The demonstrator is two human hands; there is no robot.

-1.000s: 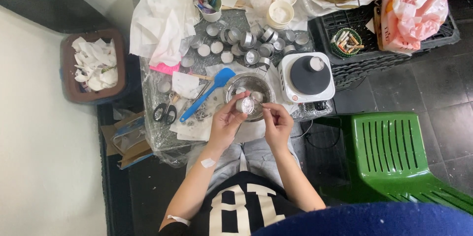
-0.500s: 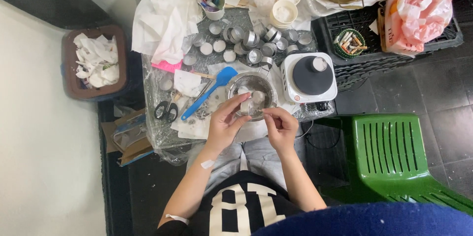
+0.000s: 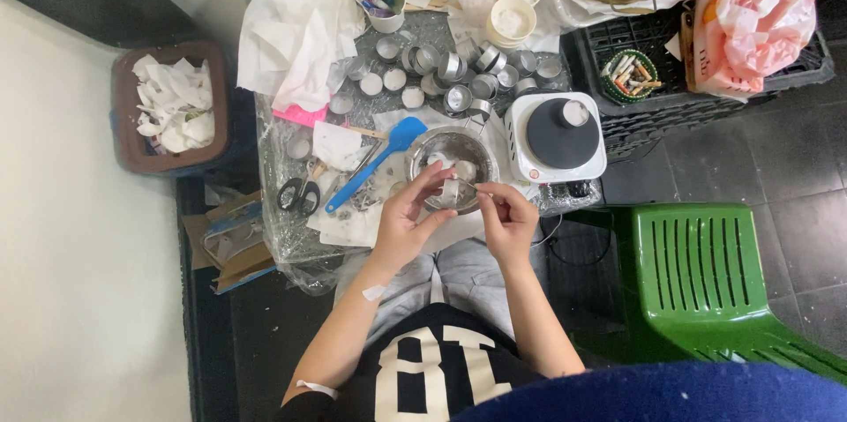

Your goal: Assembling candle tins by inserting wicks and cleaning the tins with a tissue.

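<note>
Head view, looking straight down: nearest, a dark jersey with pale numerals and grey trousers, both forearms reaching up from it. Left hand (image 3: 408, 215) at the near rim of a steel bowl (image 3: 438, 141), fingers curled round a small white candle piece (image 3: 447, 190) — grip clamped on it. Right hand (image 3: 507, 217) just beside, thumb and forefinger pinched together on something thin by the candle piece; too small to tell what, a wick perhaps. Candle piece held over the near edge of the bowl, between the two hands. More pale lumps inside the bowl.

On the desk (image 3: 291, 237), wrapped in clear plastic: a blue spatula (image 3: 378, 162) lying slantwise just left of the bowl, black-handled scissors (image 3: 298, 194) further left. Just right of the bowl, a white single hot plate (image 3: 556, 134) with a dark round top and a small cup standing on it.

Beyond, a cluster of small metal tealight cups (image 3: 454, 74), some filled white, some empty. Crumpled white paper (image 3: 296, 29) at the far left, a cup of pens (image 3: 381, 0) behind it, two white tubs near a large round pan at the far edge.

Off the desk: a brown bin of paper scraps (image 3: 168, 104) to the left, a black crate (image 3: 653, 96) with a pink bag (image 3: 754, 21) to the right, a green plastic chair (image 3: 706, 281) on the dark tiled floor.
</note>
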